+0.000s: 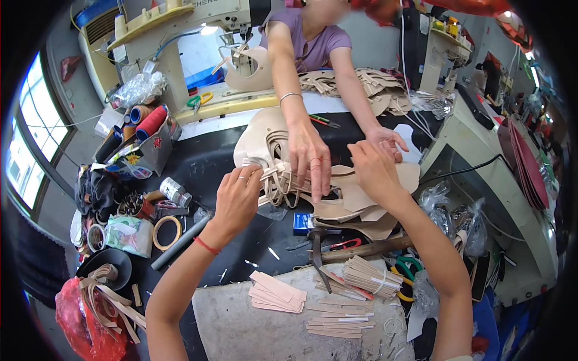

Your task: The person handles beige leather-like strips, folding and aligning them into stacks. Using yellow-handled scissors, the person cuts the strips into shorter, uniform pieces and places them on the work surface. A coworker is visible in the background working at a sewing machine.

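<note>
My left hand (239,195) is closed at the left end of a tangle of beige leather straps (278,188), its fingertips pinching a strap. My right hand (378,175) has its fingers curled over a stack of flat beige leather panels (345,207); whatever is under its fingertips is hidden. Across the table a co-worker in a purple top reaches in. One of that person's hands (310,155) points down onto the straps between my hands; the other hand (387,142) lies half open beside my right fingers. A rounded beige leather panel (253,139) lies behind the straps.
A hammer (317,246) and a small blue box (302,223) lie in front of the leather. Bundled beige strips (371,277) and pink-beige strips (278,293) rest on a grey slab (235,319). Tape (167,233) and thread spools (152,123) are left; a sewing machine (211,24) stands behind.
</note>
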Available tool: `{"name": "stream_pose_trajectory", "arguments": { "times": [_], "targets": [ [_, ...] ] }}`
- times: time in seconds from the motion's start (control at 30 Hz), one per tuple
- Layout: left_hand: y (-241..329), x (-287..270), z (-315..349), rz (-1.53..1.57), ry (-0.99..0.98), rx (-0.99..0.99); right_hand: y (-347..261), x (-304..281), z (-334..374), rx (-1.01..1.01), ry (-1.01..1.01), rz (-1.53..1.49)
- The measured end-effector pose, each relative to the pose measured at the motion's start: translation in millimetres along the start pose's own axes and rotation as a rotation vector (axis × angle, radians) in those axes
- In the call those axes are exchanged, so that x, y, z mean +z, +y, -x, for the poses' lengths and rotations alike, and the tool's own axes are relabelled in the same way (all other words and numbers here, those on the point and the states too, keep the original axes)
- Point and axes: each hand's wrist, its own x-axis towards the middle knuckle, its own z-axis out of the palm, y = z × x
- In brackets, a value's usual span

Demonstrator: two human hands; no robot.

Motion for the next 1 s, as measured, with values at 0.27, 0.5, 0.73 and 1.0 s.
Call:
{"name": "stream_pose_trajectory", "arguments": {
  "times": [0.27, 0.5, 0.73, 1.0],
  "targets": [
    [4.0, -40.0, 20.5, 0.175, -0.183, -0.116, -8.9, -56.8, 43.5, 0.216, -0.18, -0.328],
    [18.7, -135.2, 78.4, 0.232, -0.351, -0.122, -64.1, -135.2, 102.3, 0.167, -0.217, -0.514],
    [107.0, -254.3, 190.0, 0.367, -0.401, -0.403, -178.6, -186.9, 190.7, 0.08, -0.379, -0.661],
    [185.9, -254.1, 247.5, 0.399, -0.271, -0.421, -309.1, -158.7, 213.7, 0.148, -0.347, -0.81]
  ]
}}
